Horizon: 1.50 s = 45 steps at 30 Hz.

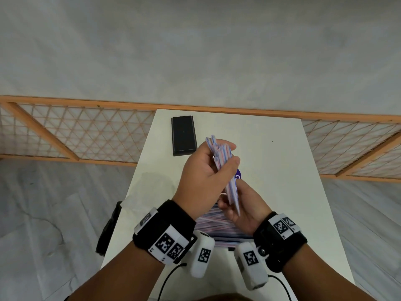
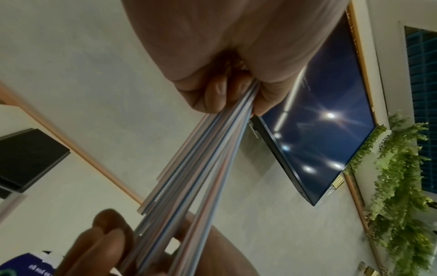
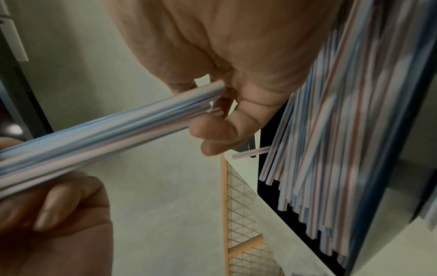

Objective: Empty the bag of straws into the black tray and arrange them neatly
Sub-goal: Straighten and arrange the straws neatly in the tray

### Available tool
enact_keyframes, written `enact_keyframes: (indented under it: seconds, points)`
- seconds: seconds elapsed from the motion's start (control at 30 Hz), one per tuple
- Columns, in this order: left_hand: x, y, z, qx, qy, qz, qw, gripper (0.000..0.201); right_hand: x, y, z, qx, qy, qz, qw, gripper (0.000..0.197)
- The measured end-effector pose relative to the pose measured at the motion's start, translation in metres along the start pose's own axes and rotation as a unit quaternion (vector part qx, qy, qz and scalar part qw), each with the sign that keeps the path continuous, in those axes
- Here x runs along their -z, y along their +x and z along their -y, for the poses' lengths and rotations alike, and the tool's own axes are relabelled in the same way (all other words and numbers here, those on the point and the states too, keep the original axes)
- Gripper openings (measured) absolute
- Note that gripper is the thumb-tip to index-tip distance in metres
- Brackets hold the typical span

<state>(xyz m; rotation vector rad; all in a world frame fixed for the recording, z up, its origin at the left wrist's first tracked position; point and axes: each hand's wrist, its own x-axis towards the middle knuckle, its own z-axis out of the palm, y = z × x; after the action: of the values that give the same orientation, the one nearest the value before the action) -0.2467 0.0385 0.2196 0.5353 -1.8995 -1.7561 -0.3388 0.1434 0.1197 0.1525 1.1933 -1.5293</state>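
A bundle of blue, red and white striped straws (image 1: 232,185) is held upright-tilted over the table between both hands. My left hand (image 1: 225,155) grips its upper half, fingers curled round it (image 2: 220,93). My right hand (image 1: 230,203) holds the lower ends, thumb and fingers pinching them (image 3: 212,119). Below the hands lies the black tray (image 3: 264,190) with many straws (image 1: 217,224) side by side in it, some ends uneven and one straw (image 3: 250,152) sticking out sideways. A blue printed piece of the bag (image 1: 238,175) shows behind the hands.
A flat black box (image 1: 184,135) lies at the far left of the white table (image 1: 271,170). Thin clear plastic (image 1: 149,185) lies on the table's left side. A dark object (image 1: 108,231) stands beside the left edge. A wooden lattice rail (image 1: 86,131) runs behind.
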Motion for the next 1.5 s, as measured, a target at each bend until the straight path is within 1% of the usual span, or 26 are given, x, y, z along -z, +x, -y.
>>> enact_keyframes:
  seconds: [0.13,0.2,0.27,0.3,0.37,0.43,0.5,0.53,0.57,0.6,0.73,0.83,0.93,1.0,1.07,1.1,1.13,1.17,1.2,1.23,1.27,1.3,1.33,1.4,1.43,1.5]
  points:
    - [-0.005,-0.006,0.002,0.028,-0.009,0.025,0.999,0.023,-0.002,-0.003,0.005,0.013,0.005,0.033,0.999,0.056]
    - [-0.006,-0.007,0.004,0.036,-0.003,0.024,0.999,0.019,0.0,-0.004,0.005,0.023,-0.003,0.034,0.999,0.062]
    - [-0.007,-0.006,0.007,0.024,0.01,0.027,0.999,0.005,0.003,-0.003,0.004,0.027,-0.004,0.016,0.999,0.06]
    - [-0.007,-0.005,0.008,0.014,0.011,0.029,0.999,0.003,0.004,-0.004,0.004,0.025,0.0,0.006,1.0,0.058]
    - [-0.009,-0.004,0.012,-0.001,0.006,0.025,1.0,0.011,0.007,-0.005,0.004,0.019,0.006,-0.012,1.0,0.052]
    - [-0.008,-0.003,0.016,-0.001,-0.004,0.026,1.0,0.014,0.008,-0.008,0.005,0.017,0.004,-0.023,1.0,0.056]
    - [-0.008,-0.004,0.019,0.0,-0.009,0.033,0.999,0.017,0.009,-0.011,0.005,0.02,0.008,-0.015,1.0,0.064]
    - [-0.008,-0.005,0.019,-0.001,-0.01,0.036,0.999,0.018,0.009,-0.013,0.004,0.022,0.012,-0.011,1.0,0.065]
    - [-0.007,-0.007,0.02,-0.001,-0.011,0.036,0.999,0.02,0.009,-0.014,0.003,0.024,0.008,-0.011,1.0,0.059]
    - [-0.006,-0.007,0.021,-0.001,-0.013,0.03,0.999,0.021,0.009,-0.016,0.003,0.026,0.005,-0.011,1.0,0.05]
    - [0.005,-0.006,0.032,0.003,-0.027,-0.033,0.999,0.022,0.009,-0.02,-0.005,0.052,-0.033,-0.001,0.998,0.051]
    - [0.015,-0.01,0.048,0.049,-0.069,-0.084,0.993,0.025,0.013,-0.023,-0.008,0.066,-0.069,0.059,0.994,0.059]
    - [0.023,-0.019,0.071,0.114,-0.119,-0.108,0.98,0.022,0.023,-0.02,-0.005,0.039,-0.071,0.123,0.989,0.046]
    - [0.027,-0.025,0.085,0.151,-0.165,-0.116,0.968,0.026,0.027,-0.016,-0.002,0.01,-0.078,0.115,0.99,0.049]
    - [0.03,-0.029,0.094,0.183,-0.195,-0.136,0.954,0.029,0.03,-0.013,-0.002,0.012,-0.145,0.062,0.987,0.039]
    - [0.032,-0.03,0.098,0.195,-0.211,-0.147,0.947,0.025,0.03,-0.014,-0.002,0.046,-0.216,0.025,0.975,0.032]
    - [0.034,-0.03,0.1,0.203,-0.224,-0.157,0.94,0.02,0.031,-0.015,-0.001,0.104,-0.309,-0.009,0.945,0.028]
    - [0.035,-0.031,0.103,0.21,-0.232,-0.166,0.935,0.017,0.032,-0.017,0.001,0.166,-0.398,-0.031,0.901,0.031]
    - [0.035,-0.031,0.104,0.216,-0.239,-0.172,0.931,0.016,0.032,-0.019,0.002,0.21,-0.48,-0.031,0.851,0.044]
    - [0.035,-0.031,0.105,0.223,-0.248,-0.174,0.927,0.016,0.03,-0.02,0.003,0.23,-0.558,-0.02,0.797,0.061]
    - [0.034,-0.031,0.105,0.228,-0.26,-0.169,0.923,0.016,0.027,-0.021,0.004,0.242,-0.635,-0.012,0.734,0.075]
    - [0.032,-0.032,0.105,0.232,-0.275,-0.161,0.919,0.016,0.026,-0.018,0.002,0.252,-0.699,-0.009,0.67,0.084]
    - [0.029,-0.032,0.104,0.233,-0.29,-0.15,0.916,0.015,0.023,-0.015,0.001,0.257,-0.744,-0.009,0.617,0.087]
    - [0.025,-0.033,0.102,0.237,-0.315,-0.13,0.91,0.012,0.02,-0.007,-0.001,0.268,-0.797,-0.018,0.541,0.078]
    - [0.023,-0.034,0.103,0.24,-0.324,-0.119,0.907,0.011,0.018,-0.004,-0.001,0.28,-0.81,-0.024,0.514,0.067]
    - [0.022,-0.039,0.106,0.252,-0.33,-0.097,0.904,0.014,0.014,0.0,-0.002,0.295,-0.817,-0.027,0.496,0.038]
